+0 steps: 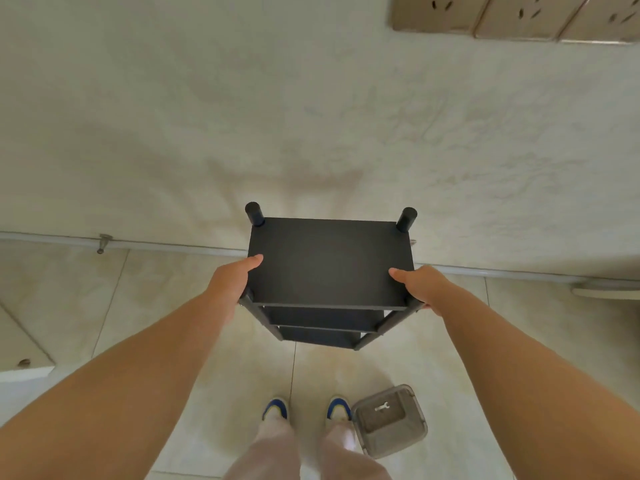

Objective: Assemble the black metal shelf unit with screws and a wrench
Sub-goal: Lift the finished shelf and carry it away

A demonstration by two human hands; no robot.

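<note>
Standing upright against the wall [311, 116], the black shelf unit [329, 265] appears fully assembled; little seems left beyond placing it. Its top shelf is gripped at either end by the left hand [232, 282] and right hand [420, 285]. Its long axis is vertical. The wrench [382, 407] lies in a container [391, 422] near the unit's base.

- The black shelf unit [329, 261] stands upright on the tiled floor [207, 393] against a pale wall [311, 116], lower tiers visible beneath the top panel.
- The left hand [230, 280] and right hand [420, 284] grip the top shelf's side edges, thumbs on top.
- A clear plastic box [389, 420] sits beside the right shoe [338, 407], a small wrench [382, 407] inside.
</note>
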